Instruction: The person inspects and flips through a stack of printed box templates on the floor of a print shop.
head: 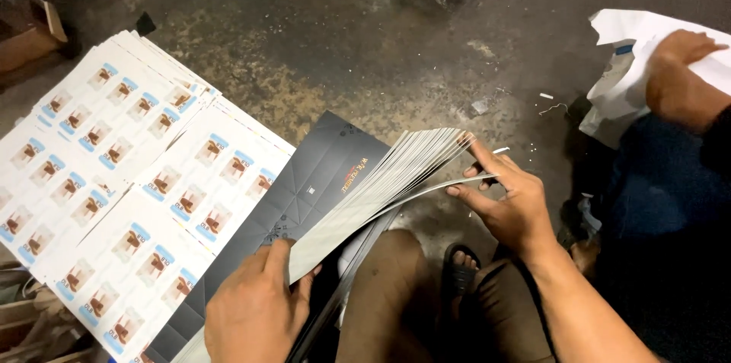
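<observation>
A fanned stack of sheets [396, 180] is showing pale grey-white edges at the centre. Under it a dark charcoal sheet [304, 188] is carrying faint fold lines and a small orange mark. At nine o'clock, white printed sheets [114, 173] are repeating brown figures with light-blue tabs. At two o'clock, white paper [647, 58] is showing.

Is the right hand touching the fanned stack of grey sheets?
Touching. The head view shows the right hand with its fingers pinching the far edge of the fanned stack of grey sheets, no gap.
</observation>
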